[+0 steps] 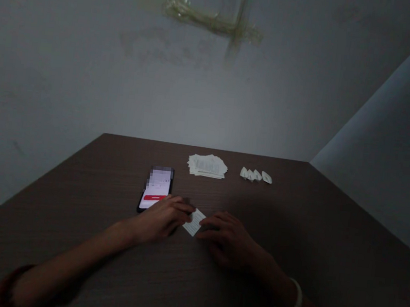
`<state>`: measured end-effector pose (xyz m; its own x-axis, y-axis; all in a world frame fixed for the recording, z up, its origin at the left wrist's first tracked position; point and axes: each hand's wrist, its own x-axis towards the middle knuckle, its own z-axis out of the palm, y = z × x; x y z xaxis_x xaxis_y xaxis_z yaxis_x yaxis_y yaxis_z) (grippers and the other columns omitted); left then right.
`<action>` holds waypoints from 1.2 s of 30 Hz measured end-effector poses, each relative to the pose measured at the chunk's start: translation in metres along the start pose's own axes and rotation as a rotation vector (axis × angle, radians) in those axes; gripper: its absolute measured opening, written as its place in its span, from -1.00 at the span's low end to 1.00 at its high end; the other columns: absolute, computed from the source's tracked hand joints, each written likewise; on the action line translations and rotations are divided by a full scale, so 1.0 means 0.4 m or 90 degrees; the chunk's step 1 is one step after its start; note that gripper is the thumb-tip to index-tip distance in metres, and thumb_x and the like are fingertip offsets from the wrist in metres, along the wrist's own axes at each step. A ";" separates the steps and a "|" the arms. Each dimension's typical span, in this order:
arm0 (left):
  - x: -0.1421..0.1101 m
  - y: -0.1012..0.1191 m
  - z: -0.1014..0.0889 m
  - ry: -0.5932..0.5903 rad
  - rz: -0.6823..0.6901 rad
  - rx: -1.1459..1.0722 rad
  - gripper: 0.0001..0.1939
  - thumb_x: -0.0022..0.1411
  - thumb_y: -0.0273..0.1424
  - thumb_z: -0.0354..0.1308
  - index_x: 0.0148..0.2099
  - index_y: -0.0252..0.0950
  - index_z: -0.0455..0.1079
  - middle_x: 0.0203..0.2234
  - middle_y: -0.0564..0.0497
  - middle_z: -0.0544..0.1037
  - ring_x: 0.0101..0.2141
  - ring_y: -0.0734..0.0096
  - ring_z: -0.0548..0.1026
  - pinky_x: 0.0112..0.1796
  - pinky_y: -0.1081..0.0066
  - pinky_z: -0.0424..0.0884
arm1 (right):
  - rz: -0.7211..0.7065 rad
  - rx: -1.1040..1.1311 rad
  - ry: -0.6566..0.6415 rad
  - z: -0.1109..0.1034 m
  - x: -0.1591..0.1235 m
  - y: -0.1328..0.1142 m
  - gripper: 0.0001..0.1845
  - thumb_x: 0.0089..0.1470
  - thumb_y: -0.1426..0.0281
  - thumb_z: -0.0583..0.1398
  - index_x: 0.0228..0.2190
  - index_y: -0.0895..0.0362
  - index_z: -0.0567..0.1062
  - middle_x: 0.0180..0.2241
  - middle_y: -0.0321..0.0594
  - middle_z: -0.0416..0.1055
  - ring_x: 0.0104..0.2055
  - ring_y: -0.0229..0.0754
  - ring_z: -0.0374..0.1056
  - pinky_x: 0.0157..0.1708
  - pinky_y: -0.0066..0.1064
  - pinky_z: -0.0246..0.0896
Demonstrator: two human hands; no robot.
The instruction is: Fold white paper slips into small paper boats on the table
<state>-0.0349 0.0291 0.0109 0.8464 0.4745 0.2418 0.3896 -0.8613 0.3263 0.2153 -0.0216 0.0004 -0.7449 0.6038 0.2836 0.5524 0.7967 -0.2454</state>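
A small square slip of printed paper (194, 223) lies between my two hands, turned so a corner points toward me. My left hand (169, 217) has its curled fingers at the slip's upper-left edge, holding it, with the thumb partly hidden below. From the other side, the closed fingers of my right hand (227, 239) hold the slip's right corner. Just beyond my left hand is a smartphone (157, 187) with a lit screen and a red bar, its lower right partly covered by that hand.
A spread stack of printed paper slips (207, 166) rests near the table's far edge. To its right stand several small folded white papers (256, 175) in a row. The dark wooden table (88, 180) meets a grey wall (210, 105) marked with old tape (211, 24).
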 end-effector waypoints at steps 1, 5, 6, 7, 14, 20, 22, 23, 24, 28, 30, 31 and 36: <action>0.001 0.005 0.001 0.003 0.001 0.017 -0.72 0.24 -0.60 0.00 -0.13 -0.25 0.47 -0.05 -0.05 0.48 -0.08 0.23 0.36 -0.08 0.21 0.31 | 0.010 -0.010 0.003 -0.002 0.000 0.000 -0.73 0.08 0.46 0.14 -0.16 0.04 0.49 -0.06 -0.20 0.40 -0.08 -0.11 0.26 -0.06 -0.22 0.12; 0.001 0.035 0.015 -0.011 -0.019 0.115 -0.70 0.21 -0.59 0.02 -0.08 -0.25 0.45 -0.16 -0.08 0.47 -0.14 0.19 0.36 -0.14 0.22 0.30 | 0.062 -0.051 -0.002 -0.007 -0.002 0.002 -0.74 0.15 0.41 0.11 -0.12 0.05 0.47 -0.11 -0.16 0.40 -0.08 -0.09 0.24 -0.08 -0.22 0.12; 0.001 0.042 0.019 -0.015 -0.022 0.142 -0.68 0.21 -0.58 0.03 -0.04 -0.25 0.43 -0.16 -0.09 0.46 -0.14 0.17 0.36 -0.14 0.21 0.29 | 0.070 -0.058 -0.005 -0.008 -0.003 0.002 -0.74 0.16 0.40 0.11 -0.12 0.05 0.47 -0.13 -0.16 0.40 -0.09 -0.09 0.24 -0.09 -0.22 0.12; 0.001 0.049 0.022 -0.022 -0.020 0.160 -0.65 0.20 -0.57 0.04 0.01 -0.25 0.40 -0.15 -0.11 0.45 -0.13 0.15 0.35 -0.14 0.20 0.29 | 0.074 -0.064 -0.007 -0.008 -0.003 0.003 -0.75 0.16 0.39 0.11 -0.11 0.05 0.47 -0.14 -0.16 0.40 -0.11 -0.10 0.24 -0.10 -0.23 0.12; 0.002 0.062 0.032 -0.028 -0.022 0.169 -0.62 0.24 -0.58 -0.03 0.07 -0.25 0.35 -0.06 -0.14 0.40 -0.05 0.12 0.33 -0.06 0.17 0.26 | 0.078 -0.073 -0.007 -0.006 0.000 0.006 -0.76 0.16 0.37 0.12 -0.12 0.05 0.45 -0.17 -0.15 0.36 -0.13 -0.11 0.23 -0.13 -0.24 0.11; -0.002 0.064 0.035 -0.029 -0.023 0.176 -0.60 0.23 -0.58 -0.03 0.10 -0.25 0.31 -0.04 -0.14 0.39 -0.03 0.10 0.33 -0.05 0.15 0.25 | 0.080 -0.074 -0.016 -0.012 0.000 0.002 -0.75 0.18 0.38 0.09 -0.10 0.08 0.44 -0.18 -0.14 0.35 -0.14 -0.12 0.22 -0.12 -0.26 0.12; -0.002 0.066 0.034 -0.040 -0.022 0.178 -0.60 0.24 -0.57 -0.02 0.10 -0.25 0.31 -0.03 -0.15 0.38 -0.03 0.10 0.33 -0.06 0.15 0.26 | 0.077 -0.083 -0.016 -0.012 -0.003 0.003 -0.72 0.20 0.38 0.08 -0.06 0.03 0.43 -0.16 -0.14 0.33 -0.12 -0.11 0.21 -0.10 -0.24 0.10; -0.003 0.066 0.033 -0.046 -0.018 0.183 -0.60 0.24 -0.56 -0.02 0.11 -0.25 0.31 -0.02 -0.15 0.37 -0.03 0.09 0.33 -0.06 0.15 0.26 | 0.074 -0.087 -0.019 -0.012 -0.004 0.004 -0.70 0.20 0.38 0.08 -0.04 0.02 0.43 -0.15 -0.14 0.33 -0.10 -0.10 0.21 -0.09 -0.24 0.10; -0.003 0.066 0.032 -0.052 -0.014 0.190 -0.60 0.25 -0.54 -0.02 0.12 -0.26 0.30 -0.02 -0.17 0.37 -0.02 0.08 0.32 -0.05 0.14 0.26 | 0.072 -0.092 -0.023 -0.012 -0.005 0.005 -0.69 0.20 0.37 0.08 -0.03 0.01 0.42 -0.14 -0.14 0.32 -0.09 -0.10 0.20 -0.08 -0.23 0.09; -0.005 0.064 0.031 -0.058 0.003 0.206 -0.59 0.25 -0.53 -0.03 0.15 -0.27 0.28 -0.01 -0.19 0.36 0.01 0.03 0.30 -0.05 0.12 0.27 | 0.055 -0.105 -0.040 -0.014 -0.006 0.007 -0.66 0.23 0.36 0.06 0.02 0.02 0.39 -0.16 -0.12 0.32 -0.13 -0.11 0.21 -0.10 -0.23 0.09; -0.006 0.065 0.033 -0.040 0.004 0.199 -0.60 0.25 -0.53 -0.03 0.13 -0.27 0.29 -0.01 -0.18 0.36 0.01 0.04 0.30 -0.04 0.12 0.26 | 0.057 -0.104 -0.039 -0.015 -0.004 0.006 -0.67 0.23 0.36 0.06 0.02 0.03 0.39 -0.16 -0.12 0.32 -0.14 -0.12 0.21 -0.11 -0.24 0.09; -0.007 0.066 0.034 -0.025 0.003 0.190 -0.61 0.25 -0.53 -0.03 0.12 -0.26 0.31 -0.01 -0.17 0.36 0.02 0.06 0.30 -0.03 0.13 0.25 | 0.061 -0.104 -0.037 -0.015 -0.003 0.004 -0.67 0.23 0.36 0.06 0.01 0.03 0.40 -0.17 -0.12 0.32 -0.14 -0.12 0.21 -0.12 -0.24 0.09; -0.008 0.073 0.035 -0.011 -0.009 0.160 -0.61 0.23 -0.53 -0.01 0.10 -0.25 0.32 0.00 -0.15 0.36 0.01 0.07 0.30 -0.01 0.13 0.24 | 0.112 -0.110 -0.016 -0.012 0.000 0.002 -0.72 0.22 0.37 0.07 -0.07 -0.02 0.47 -0.16 -0.14 0.32 -0.12 -0.11 0.22 -0.13 -0.24 0.09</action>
<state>-0.0210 0.0000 0.0070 0.8458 0.4851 0.2219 0.4774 -0.8740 0.0909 0.2176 -0.0208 0.0048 -0.6400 0.7341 0.2269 0.7281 0.6738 -0.1263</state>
